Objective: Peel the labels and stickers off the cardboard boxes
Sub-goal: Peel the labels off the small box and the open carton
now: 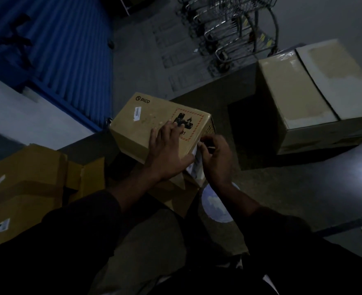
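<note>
A small cardboard box [137, 128] marked PICO stands in front of me in dim light. Its top carries a red-bordered battery hazard sticker [193, 121] and a small white barcode sticker [137, 113]. My left hand [168, 152] lies flat on the top of the box, fingertips over the hazard sticker. My right hand [217, 158] is at the box's near right side, its fingers pinched on the edge of a white label [195, 165] that sticks to that side. Part of the label is hidden behind both hands.
A large cardboard box [316, 96] stands at the right. Several flattened or open boxes [26, 188] with small labels lie at the left. Metal trolleys [233, 28] stand at the back, a blue corrugated shutter [69, 50] at the upper left. My knees are below.
</note>
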Available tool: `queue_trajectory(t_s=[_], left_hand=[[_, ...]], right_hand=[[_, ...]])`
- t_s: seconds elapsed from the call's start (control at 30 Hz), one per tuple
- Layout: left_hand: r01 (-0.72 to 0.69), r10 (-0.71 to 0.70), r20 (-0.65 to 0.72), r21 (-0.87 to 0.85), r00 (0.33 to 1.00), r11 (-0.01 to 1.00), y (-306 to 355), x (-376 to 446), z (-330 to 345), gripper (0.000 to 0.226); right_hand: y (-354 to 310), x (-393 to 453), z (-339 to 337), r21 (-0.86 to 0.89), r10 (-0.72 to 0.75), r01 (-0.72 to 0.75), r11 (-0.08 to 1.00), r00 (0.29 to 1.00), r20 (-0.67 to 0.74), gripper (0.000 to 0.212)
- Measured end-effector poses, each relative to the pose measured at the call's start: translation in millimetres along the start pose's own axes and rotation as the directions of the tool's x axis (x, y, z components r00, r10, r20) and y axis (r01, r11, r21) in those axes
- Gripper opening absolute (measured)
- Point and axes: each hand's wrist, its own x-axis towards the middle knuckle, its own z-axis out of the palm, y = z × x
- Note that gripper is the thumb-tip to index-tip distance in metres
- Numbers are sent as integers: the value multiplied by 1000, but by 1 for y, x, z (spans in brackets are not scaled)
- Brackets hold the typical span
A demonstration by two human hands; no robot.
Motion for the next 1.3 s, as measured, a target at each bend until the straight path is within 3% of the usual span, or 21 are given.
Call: queue_trajectory(t_s=[0.13, 0.27, 0.4, 0.57, 0.73, 0.93, 1.3], left_hand=[[6, -6, 14, -6, 1000, 1000, 1, 0, -1, 96], [0, 0, -1, -12, 1000, 1000, 0, 0, 0, 92], [1, -1, 1, -16, 1000, 1000, -1, 0, -1, 94], [9, -9, 1, -28, 1000, 1000, 0, 0, -2, 95], [16, -16, 2, -29, 1000, 999, 1, 0, -2, 95], [14, -14, 3, -38, 1000, 999, 0, 0, -1, 94], [6, -6, 6, 26, 1000, 1000, -2, 1, 3, 96]], right_hand=[[-1, 0, 0, -5, -28, 28, 1000, 1000, -6, 17], [8, -5, 6, -25, -84, 84, 996, 996, 28, 6], [7, -8, 5, -13, -12, 12, 1000, 1000, -9, 2], [1, -4, -3, 105, 59, -56, 993, 998, -23, 18], [-2, -4, -4, 78, 12, -10, 997, 1000, -29, 22], [-3, -5, -2, 44, 23, -20, 999, 998, -56, 11], [2, 2, 0, -27, -42, 43, 999, 999, 18, 10]])
